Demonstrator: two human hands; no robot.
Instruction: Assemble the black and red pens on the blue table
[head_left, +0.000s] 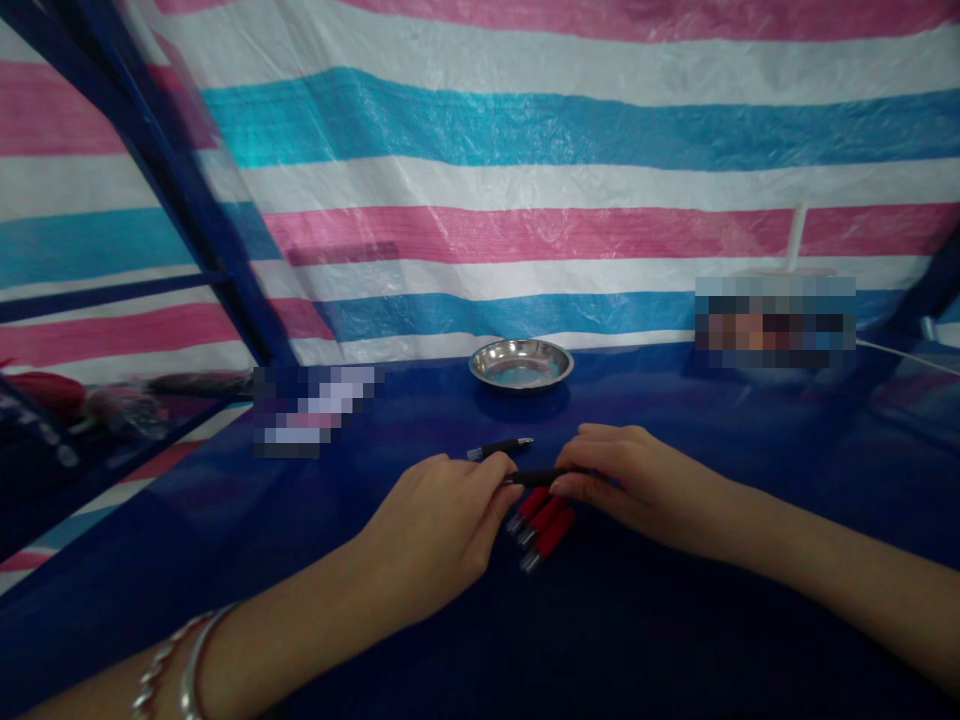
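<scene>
My left hand [442, 520] and my right hand [634, 480] meet over the dark blue table [675, 620], both pinched on a thin black pen [534, 478] held level between them. Just below the pen, three red pen pieces with clear tips [544, 528] lie side by side on the table. A second dark pen [499, 449] lies a little farther back, just above my left fingers. Silver bracelets [180, 665] circle my left wrist.
A shallow steel dish [521, 363] sits at the back of the table by the striped pink, blue and white tarp wall [525, 200]. A dark blue frame bar [187, 190] slants down at the left. A blurred cup with a straw [776, 320] stands at the back right.
</scene>
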